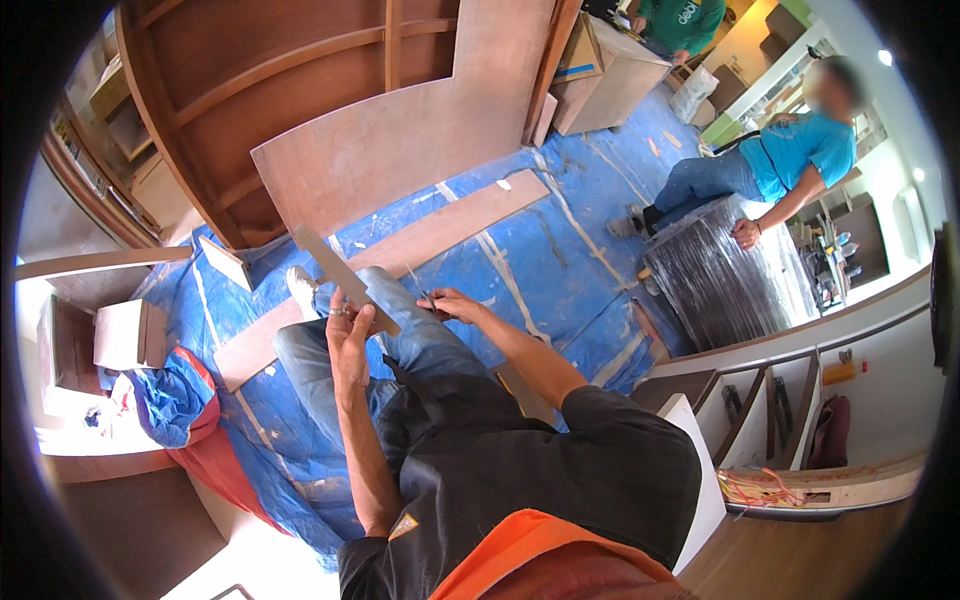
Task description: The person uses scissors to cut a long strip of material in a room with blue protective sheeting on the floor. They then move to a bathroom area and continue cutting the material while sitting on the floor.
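I am sitting with my jeans-clad legs bent in front of me. My left hand [350, 345] is closed round a narrow strip of thin wood [330, 262], which slants across above my legs, its far end pointing up and left. A ring shows on one finger. Over my right thigh, my right hand [458, 306] is closed on a small dark tool [430, 300], too small to name. The tool is apart from the strip. Beyond my feet a large curved wooden panel [390, 150] leans against a brown wooden frame [270, 85].
Blue sheeting [570, 290] with pale tape covers the floor. A long plank [455, 225] lies across it. At right, a person in a turquoise shirt [800, 160] rests a hand on a plastic-wrapped box [725, 275]. Another in green [690, 22] stands behind a wooden cabinet [610, 85].
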A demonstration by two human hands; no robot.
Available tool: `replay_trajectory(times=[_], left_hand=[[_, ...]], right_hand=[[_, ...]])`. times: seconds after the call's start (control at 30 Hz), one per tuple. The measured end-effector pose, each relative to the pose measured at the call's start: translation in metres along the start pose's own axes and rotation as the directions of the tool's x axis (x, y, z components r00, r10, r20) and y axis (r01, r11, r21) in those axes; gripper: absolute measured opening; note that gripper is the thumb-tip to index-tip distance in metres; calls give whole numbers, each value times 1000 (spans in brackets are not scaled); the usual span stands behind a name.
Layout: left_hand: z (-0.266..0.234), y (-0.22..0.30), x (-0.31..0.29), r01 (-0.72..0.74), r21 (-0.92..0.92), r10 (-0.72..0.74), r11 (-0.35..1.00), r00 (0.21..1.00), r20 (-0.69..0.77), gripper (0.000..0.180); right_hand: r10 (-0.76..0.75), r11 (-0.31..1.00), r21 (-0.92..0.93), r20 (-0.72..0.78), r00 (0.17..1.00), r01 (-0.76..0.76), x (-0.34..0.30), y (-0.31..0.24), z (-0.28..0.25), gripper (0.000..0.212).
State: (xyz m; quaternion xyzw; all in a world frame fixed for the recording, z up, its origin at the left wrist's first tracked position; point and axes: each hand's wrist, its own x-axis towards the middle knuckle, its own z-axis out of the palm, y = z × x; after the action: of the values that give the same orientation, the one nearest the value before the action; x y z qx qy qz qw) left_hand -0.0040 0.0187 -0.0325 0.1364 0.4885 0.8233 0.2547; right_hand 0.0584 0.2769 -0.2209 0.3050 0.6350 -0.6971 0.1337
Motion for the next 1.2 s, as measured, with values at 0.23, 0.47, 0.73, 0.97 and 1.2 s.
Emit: replay_trajectory(times=[0.23,0.47,0.73,0.97,1.2], left_hand=[[-4,3,-5,-16,5,16,1000,1000,-15,54],[-4,0,-5,3,10,-3,1000,1000,-11,63],[-2,-5,-3,-5,-23,5,1000,1000,23,53],[0,-6,-3,5,11,-5,1000,1000,7,51],[0,-2,-1,6,-6,-6,1000,1000,2,51]], right_hand=[[-202,979,-68,-273,940,191,-3,20,22,55],[-314,948,-187,-390,866,259,1,34,24,58],[-478,876,-338,-514,712,344,-4,32,36,45],[-493,869,-349,-536,685,352,-6,31,37,43],[-441,896,-305,-537,719,322,-5,31,37,44]])
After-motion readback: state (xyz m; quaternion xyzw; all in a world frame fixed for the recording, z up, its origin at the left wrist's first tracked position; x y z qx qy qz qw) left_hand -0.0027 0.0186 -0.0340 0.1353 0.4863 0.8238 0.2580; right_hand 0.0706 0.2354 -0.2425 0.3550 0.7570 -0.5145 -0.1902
